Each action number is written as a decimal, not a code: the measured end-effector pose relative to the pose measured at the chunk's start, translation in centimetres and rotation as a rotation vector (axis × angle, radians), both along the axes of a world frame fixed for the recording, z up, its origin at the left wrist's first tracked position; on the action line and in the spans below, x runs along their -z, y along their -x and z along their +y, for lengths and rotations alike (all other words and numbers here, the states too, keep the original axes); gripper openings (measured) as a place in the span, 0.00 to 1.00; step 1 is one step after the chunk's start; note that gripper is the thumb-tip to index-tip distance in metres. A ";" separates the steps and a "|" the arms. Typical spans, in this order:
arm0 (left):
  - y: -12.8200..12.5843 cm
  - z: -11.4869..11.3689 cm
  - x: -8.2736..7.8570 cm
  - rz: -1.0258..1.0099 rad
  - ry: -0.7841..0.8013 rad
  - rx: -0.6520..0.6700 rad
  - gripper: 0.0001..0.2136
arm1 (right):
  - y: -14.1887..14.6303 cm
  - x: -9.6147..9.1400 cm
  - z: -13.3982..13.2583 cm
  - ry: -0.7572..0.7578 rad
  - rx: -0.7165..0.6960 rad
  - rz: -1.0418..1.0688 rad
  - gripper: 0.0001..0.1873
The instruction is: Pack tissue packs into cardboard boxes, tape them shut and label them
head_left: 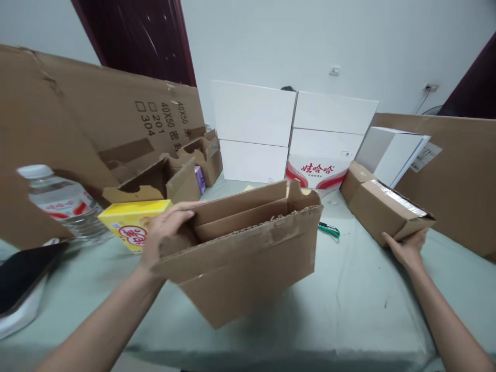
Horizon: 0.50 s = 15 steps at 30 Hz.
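Observation:
My left hand (165, 235) grips the left end of an open cardboard box (256, 268), thumb over the top edge. The box is tilted above the table near the front, its open top facing up and its inside partly visible. At the right, my right hand (406, 248) is wrapped around the near end of a closed brown carton (375, 212) with a white strip along its top. Some of that hand's fingers are hidden beneath the carton. Just behind my left hand stands a yellow box (134, 219) with a red round logo.
At the left are a water bottle (62, 201) and a dark flat device (27, 274). Open cardboard boxes (151, 181) stand behind. A green-handled cutter (329, 230) lies mid-table. White panels (256, 124), a red-and-white carton (318, 170) and a white box (387, 150) line the back.

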<state>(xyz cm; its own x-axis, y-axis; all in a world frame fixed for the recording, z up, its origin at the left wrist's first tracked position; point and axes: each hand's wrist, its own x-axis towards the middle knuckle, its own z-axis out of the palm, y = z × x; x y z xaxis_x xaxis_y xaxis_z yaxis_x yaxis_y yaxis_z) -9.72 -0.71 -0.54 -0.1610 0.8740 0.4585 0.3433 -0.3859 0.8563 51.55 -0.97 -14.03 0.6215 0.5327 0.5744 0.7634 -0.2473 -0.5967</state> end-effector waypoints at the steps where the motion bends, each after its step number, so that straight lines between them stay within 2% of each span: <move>1: -1.0 1.1 0.0 -0.025 0.014 0.016 0.15 | 0.1 0.0 0.2 0.011 0.008 0.015 0.61; 4: -3.1 3.8 0.2 -0.066 0.055 0.086 0.15 | 1.2 -0.4 0.1 -0.030 0.047 0.006 0.59; 6: -3.8 5.1 0.5 -0.074 0.077 0.144 0.14 | 2.8 -0.9 -0.2 -0.081 0.023 -0.066 0.55; 8: -4.1 6.1 1.0 -0.080 0.093 0.204 0.13 | 4.9 -1.2 -0.4 -0.068 -0.108 -0.156 0.44; 11: -4.2 7.4 1.8 -0.103 0.102 0.281 0.14 | 8.6 -0.9 0.7 0.073 -0.406 -0.255 0.27; 13: -4.2 7.9 2.2 -0.136 0.090 0.320 0.17 | 10.7 0.0 2.3 0.170 -0.540 -0.286 0.23; 15: -3.9 7.8 2.5 -0.182 0.048 0.332 0.23 | 12.3 1.2 4.2 0.240 -0.603 -0.300 0.22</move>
<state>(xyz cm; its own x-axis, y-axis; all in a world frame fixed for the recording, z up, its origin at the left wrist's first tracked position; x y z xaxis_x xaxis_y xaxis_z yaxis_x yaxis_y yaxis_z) -5.79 7.07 -3.02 0.0597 0.9120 0.4059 0.0467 -0.4088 0.9114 39.27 3.22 -15.23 0.0127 0.8667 0.4987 0.9311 0.1715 -0.3218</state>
